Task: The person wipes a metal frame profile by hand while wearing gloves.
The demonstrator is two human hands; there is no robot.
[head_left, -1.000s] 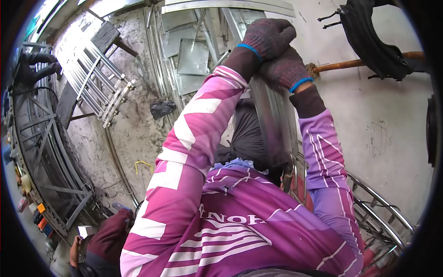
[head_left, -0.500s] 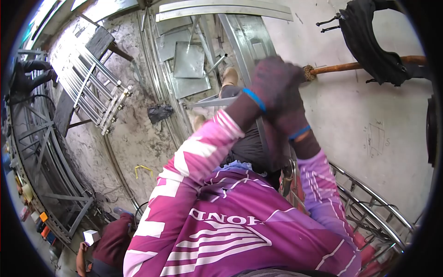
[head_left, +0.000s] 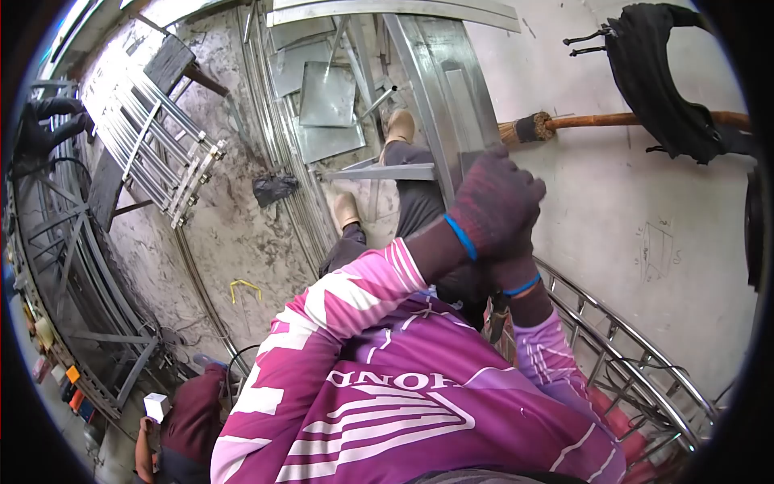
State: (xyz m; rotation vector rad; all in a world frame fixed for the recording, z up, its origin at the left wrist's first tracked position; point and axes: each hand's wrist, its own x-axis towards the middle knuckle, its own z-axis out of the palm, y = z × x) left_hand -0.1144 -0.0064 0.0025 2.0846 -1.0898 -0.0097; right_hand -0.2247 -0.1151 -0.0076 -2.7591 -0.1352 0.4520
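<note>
My left hand [head_left: 493, 202], in a dark knitted work glove with a blue cuff edge, is closed with its fingers curled inward. It lies over my right hand [head_left: 516, 260], and the two gloves touch. What the left fingers grip, if anything, is hidden. My right glove has the same blue edge, but its fingers are covered by the left hand. Just beyond my hands runs a wide grey metal beam [head_left: 435, 105], with a narrower bar [head_left: 383, 172] crossing near my legs.
Flat metal sheets [head_left: 328, 95] and long rails lie ahead. A broom [head_left: 532, 127] and black garment [head_left: 661, 81] are at right, above a chromed tubular frame [head_left: 621, 331]. A metal rack [head_left: 153, 141] stands left. Another person [head_left: 189, 423] is at lower left, with a white box [head_left: 156, 408].
Both hands have come down, closer to my body, staying together. The broom head and more of the metal beam now show where the blurred gloves were.
</note>
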